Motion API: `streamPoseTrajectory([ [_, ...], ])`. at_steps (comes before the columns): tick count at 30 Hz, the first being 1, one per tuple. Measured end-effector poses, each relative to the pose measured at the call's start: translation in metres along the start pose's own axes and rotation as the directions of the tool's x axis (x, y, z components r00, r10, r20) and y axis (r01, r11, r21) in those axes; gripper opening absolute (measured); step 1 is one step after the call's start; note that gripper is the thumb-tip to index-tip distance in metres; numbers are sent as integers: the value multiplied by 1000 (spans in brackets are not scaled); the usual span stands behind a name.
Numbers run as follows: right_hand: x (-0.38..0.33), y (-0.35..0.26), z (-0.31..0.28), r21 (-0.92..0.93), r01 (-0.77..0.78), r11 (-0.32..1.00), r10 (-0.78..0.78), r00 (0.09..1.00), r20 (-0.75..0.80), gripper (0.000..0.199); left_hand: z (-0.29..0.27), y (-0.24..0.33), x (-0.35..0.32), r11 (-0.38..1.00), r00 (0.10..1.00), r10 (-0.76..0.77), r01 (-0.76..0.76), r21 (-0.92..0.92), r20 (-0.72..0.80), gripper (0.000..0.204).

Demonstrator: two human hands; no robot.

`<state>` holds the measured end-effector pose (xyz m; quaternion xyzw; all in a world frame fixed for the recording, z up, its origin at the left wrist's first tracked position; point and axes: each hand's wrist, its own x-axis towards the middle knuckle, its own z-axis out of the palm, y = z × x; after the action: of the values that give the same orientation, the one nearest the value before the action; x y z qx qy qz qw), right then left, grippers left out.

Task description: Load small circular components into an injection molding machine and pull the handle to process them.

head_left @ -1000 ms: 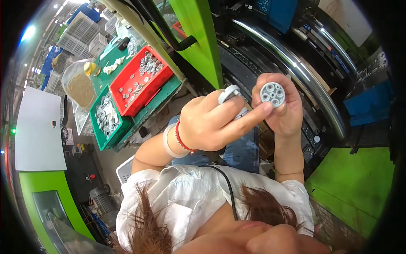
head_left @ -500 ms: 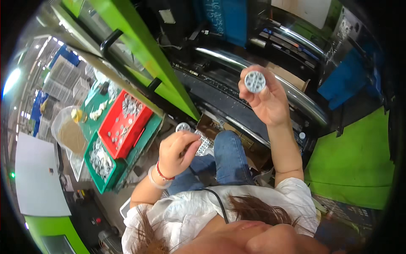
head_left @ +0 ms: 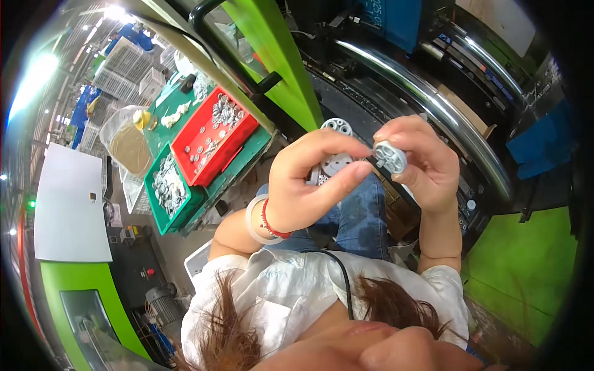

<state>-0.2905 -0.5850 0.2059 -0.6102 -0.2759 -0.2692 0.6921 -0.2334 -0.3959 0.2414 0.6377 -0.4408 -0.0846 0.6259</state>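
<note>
Between the thumb and fingers of my right hand [head_left: 427, 161] is a small light-grey spoked wheel [head_left: 391, 157], tilted with its open side facing left. My left hand [head_left: 309, 173] is closed, its thumb and forefinger tips brought together at the wheel's left edge. Whether those tips pinch a small bit of it is too small to tell. More grey round wheels show around the left hand: one pale spoked wheel [head_left: 338, 127] above the forefinger, another grey wheel [head_left: 337, 163] between forefinger and thumb. They appear tucked in its other fingers, which are hidden.
On a green bench to the left, a red tray [head_left: 216, 157] and a green tray [head_left: 192, 201] hold many small grey parts. A green machine frame [head_left: 272, 49] with a black handle stands ahead. Shiny machine bars [head_left: 427, 93] cross at right, and a green panel [head_left: 526, 266] lies lower right.
My right hand has come down from its raised position with the wheel. My left hand has moved up and right to meet it, the other wheels travelling along. The view has shifted.
</note>
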Motion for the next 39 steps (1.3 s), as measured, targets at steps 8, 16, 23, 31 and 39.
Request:
streamPoseTrajectory([
  [8, 1, 3, 2, -38, 18, 999, -16, 997, 72, 36, -2, 2, 6, 988, 994, 106, -103, 114, -19, 19],
  [16, 3, 2, -6, -260, 64, 963, -30, 991, 133, 31, 5, 3, 7, 996, 989, -88, 88, -6, -118, 12],
  [23, 51, 16, -83, -227, -49, 973, -51, 908, -416, 36, -14, -45, -26, 930, 925, -362, 350, -115, -112, 10],
  [31, 177, 77, -314, -706, -247, 663, -332, 750, -573, 39, -32, -74, -59, 756, 753, -653, 641, -134, -85, 17],
  [39, 242, 115, -379, -607, -59, 792, -368, 748, -553, 36, -37, -90, -62, 726, 708, -687, 676, -126, -162, 16],
])
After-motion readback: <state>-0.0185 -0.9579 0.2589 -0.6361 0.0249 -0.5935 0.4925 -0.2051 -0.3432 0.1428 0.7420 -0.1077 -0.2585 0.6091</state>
